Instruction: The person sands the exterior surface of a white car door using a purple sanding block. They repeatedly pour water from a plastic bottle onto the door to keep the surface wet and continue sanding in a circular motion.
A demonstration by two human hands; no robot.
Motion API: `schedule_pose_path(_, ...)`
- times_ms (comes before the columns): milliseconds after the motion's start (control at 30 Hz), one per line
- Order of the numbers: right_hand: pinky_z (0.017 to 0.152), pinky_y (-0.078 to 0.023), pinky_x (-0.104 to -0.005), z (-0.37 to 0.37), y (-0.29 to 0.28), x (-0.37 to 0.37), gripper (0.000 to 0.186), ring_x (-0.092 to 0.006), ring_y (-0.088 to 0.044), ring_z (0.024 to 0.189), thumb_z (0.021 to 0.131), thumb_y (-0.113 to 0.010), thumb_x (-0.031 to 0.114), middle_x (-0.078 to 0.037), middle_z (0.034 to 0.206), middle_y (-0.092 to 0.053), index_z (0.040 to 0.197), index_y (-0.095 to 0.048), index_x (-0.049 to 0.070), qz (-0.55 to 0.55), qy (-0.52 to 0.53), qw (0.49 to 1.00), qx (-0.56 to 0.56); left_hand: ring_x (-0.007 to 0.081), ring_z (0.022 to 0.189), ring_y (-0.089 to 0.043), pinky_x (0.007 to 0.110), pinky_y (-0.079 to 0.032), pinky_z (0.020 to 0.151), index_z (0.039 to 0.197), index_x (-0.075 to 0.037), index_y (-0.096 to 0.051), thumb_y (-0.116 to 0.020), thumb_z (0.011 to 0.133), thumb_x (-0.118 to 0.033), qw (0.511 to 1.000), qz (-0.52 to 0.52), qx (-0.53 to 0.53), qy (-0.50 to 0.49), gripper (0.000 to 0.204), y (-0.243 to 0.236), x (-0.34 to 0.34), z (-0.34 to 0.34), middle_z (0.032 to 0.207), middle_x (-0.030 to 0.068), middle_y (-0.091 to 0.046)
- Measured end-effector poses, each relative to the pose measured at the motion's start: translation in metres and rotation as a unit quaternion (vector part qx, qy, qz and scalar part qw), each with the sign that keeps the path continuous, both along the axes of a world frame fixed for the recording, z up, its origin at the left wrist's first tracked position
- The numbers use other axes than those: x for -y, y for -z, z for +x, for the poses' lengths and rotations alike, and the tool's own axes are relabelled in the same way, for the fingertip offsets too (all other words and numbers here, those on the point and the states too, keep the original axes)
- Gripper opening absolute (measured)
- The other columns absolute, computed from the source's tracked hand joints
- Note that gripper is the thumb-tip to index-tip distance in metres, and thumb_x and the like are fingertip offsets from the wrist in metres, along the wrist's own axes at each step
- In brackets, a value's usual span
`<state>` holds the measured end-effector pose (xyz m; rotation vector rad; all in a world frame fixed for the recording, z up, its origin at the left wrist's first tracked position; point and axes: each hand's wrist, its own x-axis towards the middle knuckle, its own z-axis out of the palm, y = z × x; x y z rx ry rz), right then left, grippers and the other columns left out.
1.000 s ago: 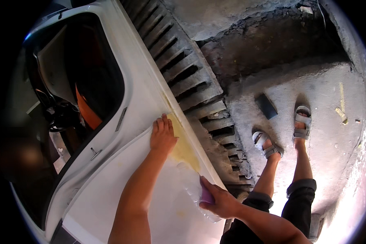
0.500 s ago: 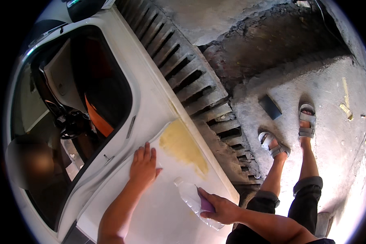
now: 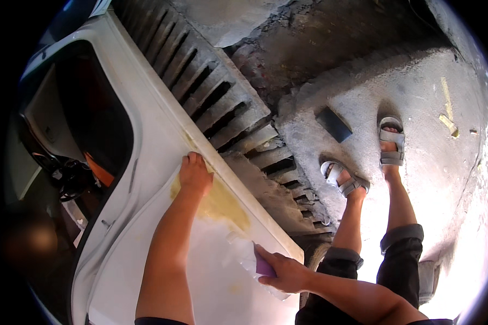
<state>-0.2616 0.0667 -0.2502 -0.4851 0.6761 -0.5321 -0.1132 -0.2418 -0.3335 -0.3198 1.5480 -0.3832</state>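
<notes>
Mid-frame, I see my left hand [image 3: 196,177] on a yellow patch [image 3: 223,208], grip unclear to me; lower centre, my right hand [image 3: 284,272] grasps a purple block [image 3: 263,266].

Relative to the picture taken half a second earlier, the left hand [image 3: 195,176] has been moved far and right, from the white panel [image 3: 217,271] onto the far end of the yellow patch [image 3: 219,208]; the previously exposed surface there is now partly covered. The spread of the hand has been narrowed. The right hand [image 3: 286,273], with the purple block [image 3: 263,267] and clear plastic bottle [image 3: 244,250], has been brought closer to the patch's near end. The car window [image 3: 78,108] is now shown farther left.
</notes>
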Motion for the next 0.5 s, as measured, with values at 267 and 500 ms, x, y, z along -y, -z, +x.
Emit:
schedule_pose_path(267, 0.095, -0.045, -0.0427, 0.004, 0.005, -0.011, 0.087, -0.0392, -0.058, 0.109, 0.090, -0.060, 0.037, -0.025, 0.122, -0.054, 0.155, -0.007, 0.016, 0.012, -0.038, 0.999, -0.012, 0.0367, 0.146, -0.011, 0.052, -0.002, 0.117, 0.150, -0.001, -0.028, -0.034, 0.095, -0.060, 0.994, -0.047, 0.081, 0.050, 0.081, 0.028, -0.050, 0.011, 0.158, 0.0149, -0.021)
schedule_pose_path(500, 0.091, -0.048, -0.0458, -0.004, 0.034, -0.036, 0.090, -0.0417, -0.061, 0.104, 0.085, -0.062, 0.038, -0.030, 0.116, -0.058, 0.154, -0.009, 0.013, 0.022, -0.090, 0.994, -0.058, 0.0343, 0.148, -0.009, 0.050, 0.000, 0.119, 0.150, 0.002, -0.022, -0.035, 0.094, -0.061, 0.992, 0.075, 0.100, 0.004, 0.086, 0.013, -0.161, 0.054, 0.159, 0.0185, -0.018)
